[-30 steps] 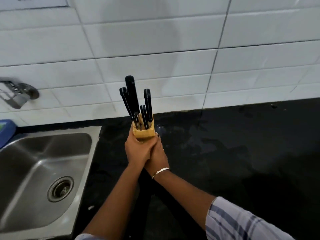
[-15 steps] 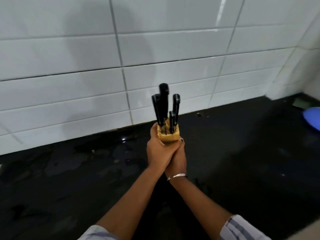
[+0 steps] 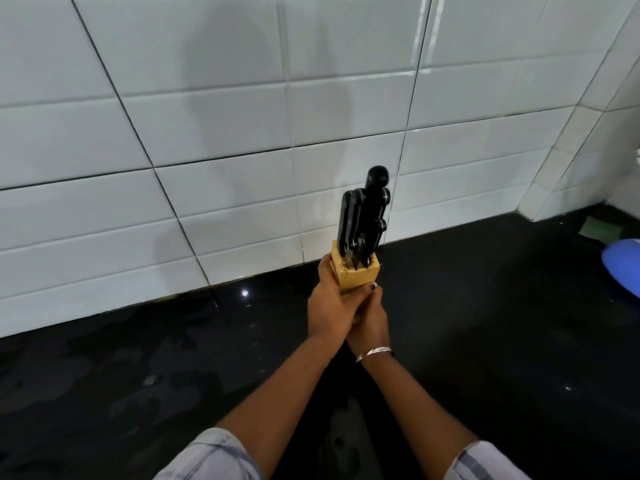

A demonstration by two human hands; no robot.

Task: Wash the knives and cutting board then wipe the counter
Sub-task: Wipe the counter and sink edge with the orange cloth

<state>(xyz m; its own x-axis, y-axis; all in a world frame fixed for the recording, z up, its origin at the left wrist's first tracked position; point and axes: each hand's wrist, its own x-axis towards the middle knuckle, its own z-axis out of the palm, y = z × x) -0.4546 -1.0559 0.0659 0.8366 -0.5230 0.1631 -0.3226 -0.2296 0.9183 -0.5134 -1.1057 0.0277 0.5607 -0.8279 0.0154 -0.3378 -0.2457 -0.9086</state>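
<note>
Head view, near to far. Two pale striped sleeves (image 3: pixel 211 459) frame the lower edge, and both forearms reach forward over the dark bench (image 3: pixel 156 375). A thin silver bracelet (image 3: pixel 374 353) circles the right wrist.

The left hand (image 3: pixel 329 306) and the right hand (image 3: pixel 370 320) meet at mid-frame. Both wrap closely round the lower part of a wooden knife block (image 3: pixel 358 277), the left fingers overlapping the right. The block is held upright, apparently clear of the bench, though its base is hidden by the hands. Several black-handled knives (image 3: pixel 363 220) stand in its slots, handles up and blades concealed.

The bench shows damp-looking patches and a glint of light near the white tiled wall (image 3: pixel 207 133). At the far right edge lie a blue rounded object (image 3: pixel 623 271) and a greenish item (image 3: pixel 602 230), too cut off to identify. No cutting board is in view.

Judged step: the knife set is being carried in its block, and whether the knives are already washed cannot be told. The next move calls for keeping the block vertical so no knife slides out, then setting it down squarely. The damp patches suggest that the wiping is yet to come.

No brand, label or legible writing appears on any item.
</note>
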